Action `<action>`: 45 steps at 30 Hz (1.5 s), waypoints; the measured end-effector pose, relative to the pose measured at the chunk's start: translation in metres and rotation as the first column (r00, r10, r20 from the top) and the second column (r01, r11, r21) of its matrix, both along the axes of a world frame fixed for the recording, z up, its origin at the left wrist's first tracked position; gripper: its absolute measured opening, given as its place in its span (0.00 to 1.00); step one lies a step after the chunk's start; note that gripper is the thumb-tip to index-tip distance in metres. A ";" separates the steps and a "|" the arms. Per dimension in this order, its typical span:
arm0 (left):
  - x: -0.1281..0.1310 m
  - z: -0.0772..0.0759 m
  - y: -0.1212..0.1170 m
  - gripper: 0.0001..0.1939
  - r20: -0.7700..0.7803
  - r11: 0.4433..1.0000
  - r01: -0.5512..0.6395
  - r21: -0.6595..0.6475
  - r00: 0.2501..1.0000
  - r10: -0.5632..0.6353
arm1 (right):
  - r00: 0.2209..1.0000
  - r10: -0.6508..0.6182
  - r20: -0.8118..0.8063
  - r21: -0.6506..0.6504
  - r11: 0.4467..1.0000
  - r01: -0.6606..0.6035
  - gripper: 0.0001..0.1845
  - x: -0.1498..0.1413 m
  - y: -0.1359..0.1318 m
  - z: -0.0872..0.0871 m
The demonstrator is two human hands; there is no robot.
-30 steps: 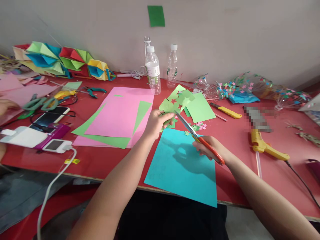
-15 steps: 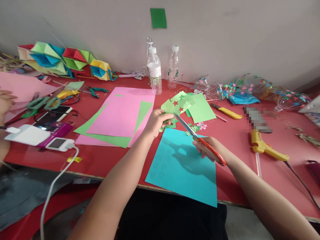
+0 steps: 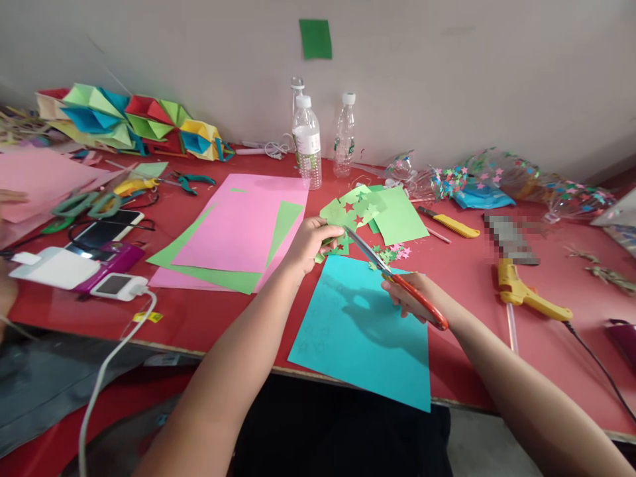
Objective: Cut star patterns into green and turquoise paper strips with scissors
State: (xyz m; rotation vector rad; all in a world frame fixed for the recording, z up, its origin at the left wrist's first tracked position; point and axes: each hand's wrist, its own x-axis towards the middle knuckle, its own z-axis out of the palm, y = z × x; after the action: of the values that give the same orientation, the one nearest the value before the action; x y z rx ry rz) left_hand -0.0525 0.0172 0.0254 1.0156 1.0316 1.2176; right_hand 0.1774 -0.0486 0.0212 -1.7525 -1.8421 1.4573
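Observation:
My left hand [image 3: 311, 242] pinches a light green paper sheet [image 3: 348, 211] with star-shaped holes, held just above the red table [image 3: 467, 265]. My right hand [image 3: 412, 296] grips orange-handled scissors [image 3: 392, 273], whose blades point up-left into that green paper near my left fingers. Under both hands lies a teal paper sheet [image 3: 358, 328] that overhangs the table's front edge. Small cut-out paper stars [image 3: 395, 252] lie scattered between the teal sheet and a plain green sheet [image 3: 400, 215].
Pink and green sheets [image 3: 238, 232] lie left of my hands. Two water bottles [image 3: 307, 141] stand at the back. A yellow utility knife [image 3: 450, 222] and yellow glue gun [image 3: 529, 293] lie right. Phones, chargers and green scissors [image 3: 79, 204] lie left, where another person's hand [image 3: 10, 197] holds pink paper.
My hands and scissors stay almost in place on the green paper. At the far left, the other person's pink paper has shifted and lifted.

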 end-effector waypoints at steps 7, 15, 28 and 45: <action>0.005 -0.003 -0.002 0.09 0.020 0.999 -0.028 0.015 0.999 0.028 | 0.999 -0.005 -0.038 0.031 1.000 0.007 0.28 -0.001 0.000 -0.004; 0.017 -0.011 -0.011 0.13 0.066 0.995 -0.032 0.091 0.997 0.027 | 0.991 0.001 -0.134 0.051 0.999 0.006 0.29 -0.007 -0.007 0.003; 0.036 -0.020 -0.022 0.19 0.114 0.995 -0.081 0.054 0.991 0.075 | 0.980 -0.058 -0.191 0.003 0.998 0.059 0.23 -0.015 -0.014 -0.001; 0.039 -0.020 -0.022 0.22 0.122 0.994 -0.101 0.028 0.988 0.097 | 0.971 -0.093 -0.219 0.009 0.995 0.097 0.30 -0.020 -0.020 -0.005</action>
State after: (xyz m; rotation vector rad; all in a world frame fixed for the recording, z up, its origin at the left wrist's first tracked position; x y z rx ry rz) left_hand -0.0137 -0.0052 0.0050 0.9140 0.9786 1.3655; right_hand 0.1575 -0.0685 0.0161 -1.5762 -1.6341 1.5211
